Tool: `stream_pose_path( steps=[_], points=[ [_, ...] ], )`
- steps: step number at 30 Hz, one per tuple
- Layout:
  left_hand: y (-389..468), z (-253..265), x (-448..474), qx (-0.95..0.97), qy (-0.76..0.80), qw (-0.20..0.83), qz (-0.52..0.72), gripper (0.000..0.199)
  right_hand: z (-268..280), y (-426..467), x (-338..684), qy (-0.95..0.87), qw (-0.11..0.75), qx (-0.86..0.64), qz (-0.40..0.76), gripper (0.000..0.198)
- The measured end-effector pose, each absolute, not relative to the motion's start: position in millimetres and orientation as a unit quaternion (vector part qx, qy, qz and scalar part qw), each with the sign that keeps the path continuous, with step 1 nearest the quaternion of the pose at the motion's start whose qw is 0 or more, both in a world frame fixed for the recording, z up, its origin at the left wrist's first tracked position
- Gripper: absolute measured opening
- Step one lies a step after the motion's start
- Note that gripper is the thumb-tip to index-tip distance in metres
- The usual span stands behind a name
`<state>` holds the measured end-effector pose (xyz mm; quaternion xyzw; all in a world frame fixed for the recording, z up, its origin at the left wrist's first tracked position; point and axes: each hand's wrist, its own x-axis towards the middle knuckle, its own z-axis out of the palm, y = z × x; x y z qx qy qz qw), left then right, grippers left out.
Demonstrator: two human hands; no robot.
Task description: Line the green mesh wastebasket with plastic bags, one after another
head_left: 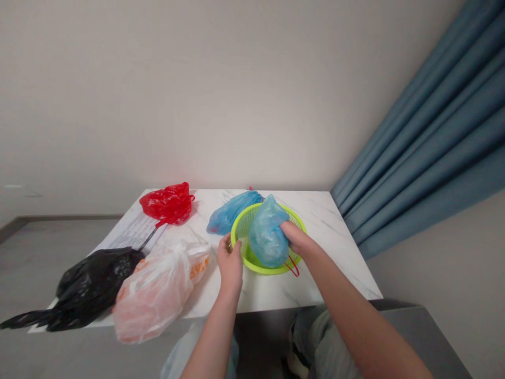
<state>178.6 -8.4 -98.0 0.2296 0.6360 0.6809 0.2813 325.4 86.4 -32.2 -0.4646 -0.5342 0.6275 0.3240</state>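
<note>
Okay, head view: wearer looks down at a white marble-patterned table (335, 258) against a plain wall (236, 95).
Right hand (296, 238): fingers closed on the translucent blue plastic bag (270, 234), gripping its right side.
Held bag: upright, bulging at the bottom, in the mouth of the basket; whether it touches the basket floor, cannot tell.
Left hand (230, 260): clasping the left rim, thumb inside, other fingers outside.
Lime-green mesh basket (263, 270): on the table, near the middle; red loop (292, 266) crosses its front-right rim.
Second blue bag (233, 213): lying just behind and left of the basket.
Left side: red plastic bag (169, 203) at the back, black plastic bag (98, 281) at the front-left, white plastic bag with orange print (158, 297) beside it, overhanging the front edge.
Printed sheet (133, 231): between red and black bags.
Right edge: blue curtain (426, 142), pleated.
</note>
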Motion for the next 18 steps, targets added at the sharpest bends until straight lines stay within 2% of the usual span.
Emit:
stream_pose_path(
  steps=[3, 7, 10, 12, 14, 18],
  points=[
    [-14.5, -83.1, 181.0, 0.306, 0.661, 0.177, 0.662, 0.047, -23.7, 81.8, 329.3, -0.518, 0.333, -0.433, 0.659, 0.041],
    [-29.2, -51.3, 198.6, 0.533, 0.610, 0.027, 0.586, 0.067, -17.4, 75.6, 327.3, -0.562, 0.371, -0.422, 0.607, 0.037],
    [-34.5, -40.2, 218.0, 0.657, 0.551, 0.009, 0.514, 0.073, -14.9, 71.9, 325.5, -0.600, 0.371, -0.420, 0.571, 0.044],
    [-33.7, -42.2, 226.5, 0.673, 0.551, 0.007, 0.493, 0.072, -13.7, 69.9, 325.6, -0.612, 0.358, -0.454, 0.540, 0.049],
    [-31.4, -48.0, 227.5, 0.642, 0.580, 0.013, 0.502, 0.074, -11.7, 68.3, 327.0, -0.616, 0.345, -0.475, 0.526, 0.051],
    [-27.7, -55.4, 210.4, 0.528, 0.638, 0.076, 0.555, 0.081, -1.6, 65.2, 333.4, -0.625, 0.360, -0.408, 0.559, 0.063]
  ],
)
